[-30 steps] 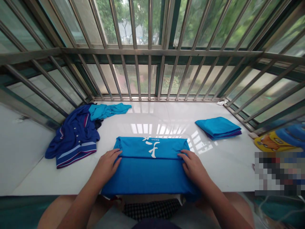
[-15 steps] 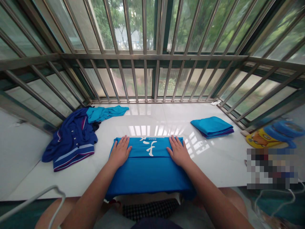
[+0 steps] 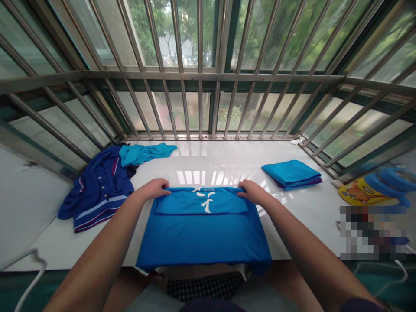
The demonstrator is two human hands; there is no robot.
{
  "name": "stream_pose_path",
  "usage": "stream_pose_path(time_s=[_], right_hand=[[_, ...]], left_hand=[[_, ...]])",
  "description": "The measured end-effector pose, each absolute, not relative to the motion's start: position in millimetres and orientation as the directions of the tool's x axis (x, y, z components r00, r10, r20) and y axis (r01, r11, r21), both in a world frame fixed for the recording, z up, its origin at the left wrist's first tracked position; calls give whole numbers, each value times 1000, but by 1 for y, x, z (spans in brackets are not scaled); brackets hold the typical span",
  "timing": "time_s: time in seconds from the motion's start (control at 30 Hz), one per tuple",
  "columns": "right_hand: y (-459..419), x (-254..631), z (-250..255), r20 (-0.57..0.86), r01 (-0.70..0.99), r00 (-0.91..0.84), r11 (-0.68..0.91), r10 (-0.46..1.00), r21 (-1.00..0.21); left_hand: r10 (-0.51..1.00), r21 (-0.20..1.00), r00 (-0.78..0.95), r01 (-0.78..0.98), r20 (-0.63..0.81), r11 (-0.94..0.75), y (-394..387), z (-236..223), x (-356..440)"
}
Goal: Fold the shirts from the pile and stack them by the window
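Observation:
A blue T-shirt point(image 3: 204, 240) with white lettering lies in front of me, its far part folded over toward me. The near edge hangs a little over the ledge's front. My left hand point(image 3: 158, 189) pinches the far left corner of the fold, fingers closed on the cloth. At the far right corner, my right hand point(image 3: 251, 191) grips the same fold between thumb and fingers. The printed panel lies between the two hands.
A folded stack of blue and purple cloth point(image 3: 292, 173) rests at right on the white ledge point(image 3: 224, 158). Left lie a navy striped garment point(image 3: 100, 186) and a turquoise cloth point(image 3: 146, 154). A yellow and blue bottle point(image 3: 367, 188) is at far right. Metal bars point(image 3: 201, 77) enclose the window.
Both hands have gone from lying flat on the folded panel to pinching its far corners. They have moved outward, and the shirt's lower part shows more.

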State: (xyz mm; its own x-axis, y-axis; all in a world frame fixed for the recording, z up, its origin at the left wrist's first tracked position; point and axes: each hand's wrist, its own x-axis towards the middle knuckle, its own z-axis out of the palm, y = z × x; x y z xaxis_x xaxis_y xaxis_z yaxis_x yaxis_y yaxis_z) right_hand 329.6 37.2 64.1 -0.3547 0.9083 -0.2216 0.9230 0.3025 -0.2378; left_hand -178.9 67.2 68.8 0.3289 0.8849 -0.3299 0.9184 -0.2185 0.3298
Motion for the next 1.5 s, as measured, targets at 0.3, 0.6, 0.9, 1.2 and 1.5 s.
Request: stream_pose_path(time_s=[0.3, 0.6, 0.9, 1.2, 1.5], right_hand=[[90, 322, 80, -69, 955, -205, 184, 976, -233], [29, 344, 79, 169, 920, -328, 355, 930, -169], [-46, 362, 24, 215, 848, -447, 488, 868, -208], [-37, 309, 30, 278, 883, -371, 430, 886, -189], [-31, 303, 5, 24, 955, -283, 284, 959, -83]], left_hand=[[981, 440, 181, 888, -68, -133, 103, 80, -170], [960, 398, 220, 875, 175, -274, 9, 73, -180], [941, 430, 267, 839, 209, -334, -86, 16, -182], [932, 415, 33, 889, 362, -193, -56, 34, -170], [961, 164, 232, 953, 148, -255, -75, -11, -142]])
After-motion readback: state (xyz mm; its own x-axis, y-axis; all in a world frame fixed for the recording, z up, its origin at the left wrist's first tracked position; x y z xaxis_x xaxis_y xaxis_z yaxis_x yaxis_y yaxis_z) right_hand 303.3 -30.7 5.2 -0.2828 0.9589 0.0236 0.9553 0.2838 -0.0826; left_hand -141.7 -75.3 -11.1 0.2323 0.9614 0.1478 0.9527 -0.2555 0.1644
